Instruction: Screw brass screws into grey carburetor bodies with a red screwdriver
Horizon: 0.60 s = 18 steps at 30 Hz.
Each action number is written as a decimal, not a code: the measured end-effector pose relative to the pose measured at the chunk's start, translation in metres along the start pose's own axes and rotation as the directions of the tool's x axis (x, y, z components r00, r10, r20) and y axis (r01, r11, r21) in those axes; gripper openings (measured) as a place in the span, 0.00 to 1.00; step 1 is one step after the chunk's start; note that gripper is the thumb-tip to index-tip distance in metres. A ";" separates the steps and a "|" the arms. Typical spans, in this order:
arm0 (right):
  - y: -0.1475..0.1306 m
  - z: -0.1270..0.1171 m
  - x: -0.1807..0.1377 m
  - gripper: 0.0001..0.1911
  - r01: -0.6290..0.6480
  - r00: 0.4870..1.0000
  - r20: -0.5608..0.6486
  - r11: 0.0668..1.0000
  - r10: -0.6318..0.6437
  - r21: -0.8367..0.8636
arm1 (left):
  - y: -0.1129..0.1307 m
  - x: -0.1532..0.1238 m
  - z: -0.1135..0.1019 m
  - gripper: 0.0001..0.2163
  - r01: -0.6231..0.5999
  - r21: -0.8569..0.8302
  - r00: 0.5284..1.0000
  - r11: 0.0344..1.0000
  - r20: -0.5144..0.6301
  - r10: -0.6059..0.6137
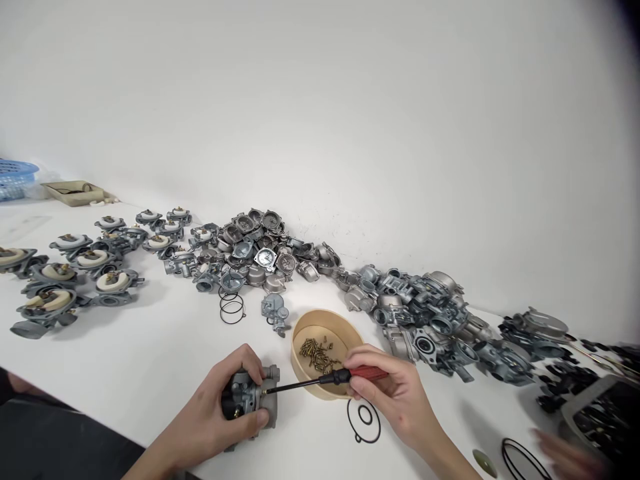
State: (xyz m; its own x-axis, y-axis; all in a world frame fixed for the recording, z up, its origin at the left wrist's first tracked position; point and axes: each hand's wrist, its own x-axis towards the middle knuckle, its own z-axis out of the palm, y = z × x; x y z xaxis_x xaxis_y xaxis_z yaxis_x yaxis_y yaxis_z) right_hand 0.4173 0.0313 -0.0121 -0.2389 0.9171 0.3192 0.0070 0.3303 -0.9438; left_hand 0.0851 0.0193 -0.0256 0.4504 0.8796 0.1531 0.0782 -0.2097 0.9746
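Observation:
My left hand (225,407) is closed around a grey metal carburetor (270,403), holding it on its side on the white table. In my right hand (395,393) is a screwdriver (335,377) with a red and black handle. Its dark shaft points left, and the tip meets a small brass-coloured screw (265,392) on the carburetor. Behind the screwdriver stands a round tan tub (327,320) with many small brass screws (316,353) inside. A black rubber gasket ring (364,421) lies on the table below my right hand, with a smaller ring inside it.
Carburetor bodies with white floats (113,283) stand at left. Metal bowl covers (245,233) are heaped at centre back, with more carburetors (425,307) piled at right. Beyond a grey bin (575,417) of dark parts, another person's blurred hand (565,457) shows. A blue basket (17,177) stands far left.

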 end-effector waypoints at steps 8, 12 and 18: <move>-0.006 -0.001 -0.004 0.09 0.037 0.998 0.043 0.998 -0.035 -0.045 | 0.000 -0.001 0.000 0.12 -0.027 0.004 1.000 1.000 -0.009 0.027; 0.003 -0.005 -0.007 0.09 -0.046 0.999 -0.004 0.992 0.046 -0.119 | -0.003 -0.002 -0.001 0.11 -0.032 0.012 0.999 0.999 -0.005 0.032; -0.012 0.000 -0.006 0.07 0.083 0.996 0.031 0.973 -0.078 -0.215 | -0.004 -0.002 0.000 0.10 -0.056 0.046 0.998 0.997 -0.007 0.057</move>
State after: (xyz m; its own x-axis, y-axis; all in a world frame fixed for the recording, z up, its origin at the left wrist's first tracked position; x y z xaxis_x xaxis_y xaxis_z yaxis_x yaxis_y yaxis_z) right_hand 0.4187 0.0218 -0.0032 -0.2692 0.8811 0.3888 0.1963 0.4454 -0.8736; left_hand 0.0838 0.0180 -0.0301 0.4475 0.8694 0.2094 0.0938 -0.2785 0.9558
